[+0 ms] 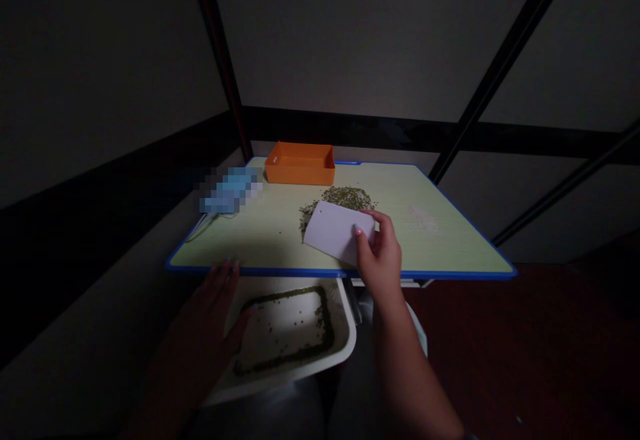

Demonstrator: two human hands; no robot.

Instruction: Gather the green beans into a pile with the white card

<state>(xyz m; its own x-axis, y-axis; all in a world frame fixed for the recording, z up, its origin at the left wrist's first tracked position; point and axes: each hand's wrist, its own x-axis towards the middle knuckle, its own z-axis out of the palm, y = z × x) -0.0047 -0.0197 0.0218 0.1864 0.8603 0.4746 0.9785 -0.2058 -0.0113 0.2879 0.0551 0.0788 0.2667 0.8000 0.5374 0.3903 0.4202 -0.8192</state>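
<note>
Right hand point(380, 248): is gripping a white card point(333, 230) beside green granules point(350, 196).
Left hand point(214, 310): is spreading open near the white tub point(351, 335).

Dim room, dark-framed panel walls point(350, 40)

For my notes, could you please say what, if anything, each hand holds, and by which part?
The right hand holds the white card by its right end. Whether the left hand grips the tub is unclear.
</note>
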